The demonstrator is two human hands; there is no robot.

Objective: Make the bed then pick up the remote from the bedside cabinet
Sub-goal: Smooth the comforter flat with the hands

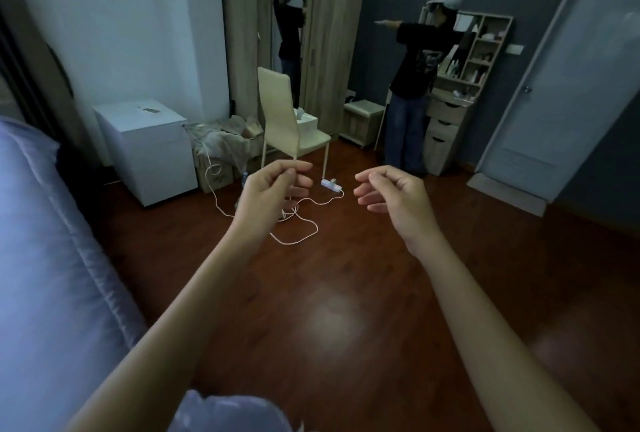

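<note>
The bed (48,258) runs along the left edge, covered with a pale lilac duvet. A white bedside cabinet (152,161) stands beyond its head end, and a small flat object, perhaps the remote (149,109), lies on its top. My left hand (273,189) is stretched out over the floor with fingers loosely curled and thumb touching the forefinger, holding nothing. My right hand (391,196) hovers level with it, fingers half curled and empty. Both hands are well to the right of the bed and the cabinet.
A cream chair (287,120) stands ahead, with a white power strip (329,184) and loose cable (294,224) on the wooden floor. Another person (415,85) stands by a shelf desk (460,92). A wardrobe with mirror (298,26) is behind, a door (568,85) at right.
</note>
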